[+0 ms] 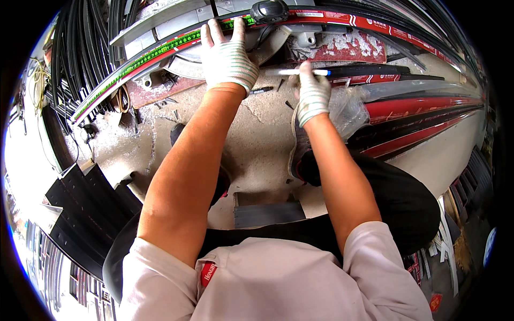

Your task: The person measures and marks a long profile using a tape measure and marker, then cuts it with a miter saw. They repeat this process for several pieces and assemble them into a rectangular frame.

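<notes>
My left hand [229, 63], in a white striped glove, lies with fingers spread on the green tape measure blade [170, 49]. The blade runs along a long profile with red film [342, 19], which bends across the top of the view. The dark tape measure case [269, 10] rests on the profile just right of my left fingertips. My right hand [314, 93], gloved too, is closed on a white marker pen [289, 71] with a blue end. It holds the pen level, nearer to me than the profile. Some of the right fingers are hidden behind the hand.
Beneath the profile is a round metal saw base [187, 63] on a red board [348, 49] strewn with pale shavings. A black pen [262, 90] lies on the floor between my arms. Black strips [80, 48] crowd the left; film-wrapped profiles [423, 107] lie right.
</notes>
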A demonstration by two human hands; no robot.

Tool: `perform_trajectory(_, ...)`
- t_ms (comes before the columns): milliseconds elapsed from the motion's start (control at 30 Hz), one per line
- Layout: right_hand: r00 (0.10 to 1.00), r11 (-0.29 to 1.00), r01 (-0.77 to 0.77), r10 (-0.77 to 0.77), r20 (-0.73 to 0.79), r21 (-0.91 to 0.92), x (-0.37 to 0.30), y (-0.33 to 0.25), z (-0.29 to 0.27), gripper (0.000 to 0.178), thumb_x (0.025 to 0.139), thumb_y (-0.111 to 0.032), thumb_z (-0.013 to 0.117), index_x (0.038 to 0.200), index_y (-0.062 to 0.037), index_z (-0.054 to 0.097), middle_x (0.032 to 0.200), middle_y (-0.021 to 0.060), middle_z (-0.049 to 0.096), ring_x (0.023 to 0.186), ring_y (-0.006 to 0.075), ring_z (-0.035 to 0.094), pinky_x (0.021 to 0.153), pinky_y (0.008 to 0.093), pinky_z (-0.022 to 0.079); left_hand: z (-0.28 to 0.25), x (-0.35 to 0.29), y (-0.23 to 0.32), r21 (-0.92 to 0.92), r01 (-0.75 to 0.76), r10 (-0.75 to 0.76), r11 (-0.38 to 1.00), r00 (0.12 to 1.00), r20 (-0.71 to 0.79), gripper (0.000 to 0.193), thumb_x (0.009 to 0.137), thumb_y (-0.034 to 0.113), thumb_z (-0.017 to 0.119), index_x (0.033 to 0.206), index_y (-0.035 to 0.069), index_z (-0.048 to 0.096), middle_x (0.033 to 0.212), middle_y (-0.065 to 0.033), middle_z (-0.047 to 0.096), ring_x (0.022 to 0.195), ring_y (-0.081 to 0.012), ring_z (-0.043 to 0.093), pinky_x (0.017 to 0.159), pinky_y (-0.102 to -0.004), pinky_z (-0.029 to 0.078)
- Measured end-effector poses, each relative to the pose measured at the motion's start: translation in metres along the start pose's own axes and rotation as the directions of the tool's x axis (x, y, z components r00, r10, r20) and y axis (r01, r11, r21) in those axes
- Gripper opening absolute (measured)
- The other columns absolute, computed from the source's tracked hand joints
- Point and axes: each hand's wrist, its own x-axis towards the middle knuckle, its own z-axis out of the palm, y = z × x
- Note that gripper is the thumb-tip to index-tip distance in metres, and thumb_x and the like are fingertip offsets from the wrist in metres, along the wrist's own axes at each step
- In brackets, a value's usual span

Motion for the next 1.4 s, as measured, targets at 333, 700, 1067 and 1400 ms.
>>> perform_trajectory(333, 0.834, 0.784, -0.534, 0.551, -0.044, -0.317, 0.002, 0.112, 0.001, 0.024, 0.105, -0.037, 0.070, 0.109, -0.0131, 0.067, 0.082, 0.0036, 0.074, 0.061, 0.0162, 0.069, 0.046, 0.0294, 0.041, -0.003, 0.001, -0.001, -0.030, 0.022, -0.021, 0.999, 0.999, 0.027, 0.088, 0.075, 0.020, 0.079, 0.158, 0.017, 0.051, 0.161, -0.0362, 0.034, 0.149, -0.0548, 0.034, 0.125, -0.0553, 0.034)
perform_trajectory(700, 0.801, 0.782, -0.545, 0.592, 0.089, -0.301, 0.029, 0.124, 0.013, 0.029, 0.105, -0.044, 0.069, 0.115, -0.0169, 0.066, 0.084, 0.0027, 0.077, 0.061, 0.0151, 0.072, 0.048, 0.0310, 0.042, -0.011, 0.002, 0.004, -0.016, 0.067, -0.065, 0.998, 0.994, 0.091, 0.090, 0.077, 0.021, 0.079, 0.161, 0.018, 0.047, 0.164, -0.0358, 0.032, 0.152, -0.0540, 0.030, 0.128, -0.0531, 0.030)
perform_trajectory(1067, 0.894, 0.706, -0.392, 0.443, -0.065, -0.589, 0.023, 0.090, 0.002, 0.035, 0.103, -0.045, 0.067, 0.107, -0.0111, 0.067, 0.085, 0.0093, 0.078, 0.066, 0.0209, 0.073, 0.055, 0.0381, 0.047, -0.007, 0.004, 0.003, -0.044, 0.042, -0.041, 0.998, 0.999, 0.034, 0.086, 0.076, 0.021, 0.078, 0.157, 0.017, 0.052, 0.160, -0.0350, 0.036, 0.149, -0.0539, 0.035, 0.125, -0.0533, 0.033)
perform_trajectory(1400, 0.564, 0.237, 0.769, -0.690, 0.454, -0.594, 0.002, -0.080, 0.064, 0.074, 0.089, -0.050, 0.077, 0.152, -0.0167, 0.053, 0.139, 0.0234, 0.058, 0.122, 0.0382, 0.066, 0.103, 0.0489, 0.056, -0.012, 0.004, -0.001, -0.031, 0.057, -0.053, 0.998, 0.993, 0.103, 0.088, 0.078, 0.024, 0.076, 0.161, 0.017, 0.046, 0.161, -0.0383, 0.035, 0.152, -0.0541, 0.030, 0.129, -0.0527, 0.028)
